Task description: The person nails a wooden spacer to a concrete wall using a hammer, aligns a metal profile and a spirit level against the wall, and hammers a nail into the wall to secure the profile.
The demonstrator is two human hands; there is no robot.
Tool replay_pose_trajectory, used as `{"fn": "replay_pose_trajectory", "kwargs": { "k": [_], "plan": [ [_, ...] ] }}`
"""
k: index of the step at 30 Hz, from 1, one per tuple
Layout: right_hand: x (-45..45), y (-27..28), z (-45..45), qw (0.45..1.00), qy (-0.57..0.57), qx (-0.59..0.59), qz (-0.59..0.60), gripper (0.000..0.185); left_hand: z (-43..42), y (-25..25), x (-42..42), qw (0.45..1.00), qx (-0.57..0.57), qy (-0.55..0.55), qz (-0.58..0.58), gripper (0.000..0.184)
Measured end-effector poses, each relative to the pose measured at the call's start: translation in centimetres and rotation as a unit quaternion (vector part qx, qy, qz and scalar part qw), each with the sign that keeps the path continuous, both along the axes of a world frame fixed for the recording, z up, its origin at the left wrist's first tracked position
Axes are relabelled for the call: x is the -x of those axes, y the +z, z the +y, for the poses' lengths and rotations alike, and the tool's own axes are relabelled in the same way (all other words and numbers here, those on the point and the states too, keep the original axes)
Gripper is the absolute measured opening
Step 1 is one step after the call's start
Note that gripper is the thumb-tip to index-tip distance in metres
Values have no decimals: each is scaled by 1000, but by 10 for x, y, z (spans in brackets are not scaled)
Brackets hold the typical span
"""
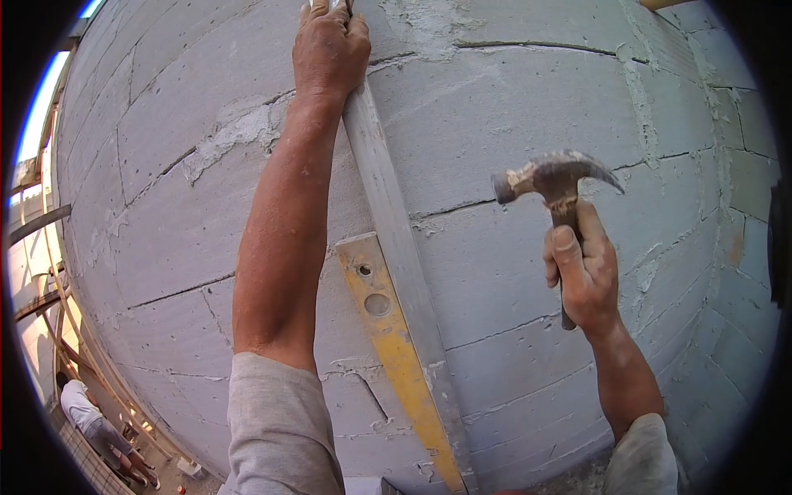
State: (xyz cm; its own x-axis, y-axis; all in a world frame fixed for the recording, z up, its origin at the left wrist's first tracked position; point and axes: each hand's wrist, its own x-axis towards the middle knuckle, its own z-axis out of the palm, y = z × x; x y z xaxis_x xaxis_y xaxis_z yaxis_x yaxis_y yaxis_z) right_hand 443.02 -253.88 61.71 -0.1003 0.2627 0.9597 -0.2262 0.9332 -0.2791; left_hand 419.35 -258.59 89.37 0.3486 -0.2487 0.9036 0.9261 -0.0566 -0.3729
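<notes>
My left hand (332, 51) reaches up to the top of the view, its fingers closed around the upper part of a long grey straightedge (386, 190) that lies against the block wall (503, 272). Along the straightedge's left side, lower down, runs a worn yellow spirit level (396, 346), which neither hand touches. My right hand (587, 272) grips the handle of a claw hammer (554, 177). The hammer is raised to the right of the straightedge, with its striking face pointing left and its claw right.
The wall has rough mortar smears and dark joint gaps, and meets another block wall (738, 198) at the right. At lower left, a person (87, 417) bends over on the ground beyond some poles (74, 322). A pale block edge (363, 485) shows at the bottom.
</notes>
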Motion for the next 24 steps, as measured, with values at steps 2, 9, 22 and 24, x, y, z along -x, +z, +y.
{"fn": "replay_pose_trajectory", "kwargs": {
  "k": [2,9,22,24],
  "plan": [
    [15,60,-1,992,-68,-90,52,40,-3,-4,-6,999,14,-3,-29,34],
    [55,176,-20,894,-227,-323,210,32,-1,-2,-3,998,-43,39,-21,47],
    [51,216,-54,891,-337,-261,155,25,-14,-16,-25,996,-26,-2,-85,79],
    [50,215,-55,893,-337,-256,153,26,-15,-17,-27,996,-18,-2,-84,79]
  ]
}}
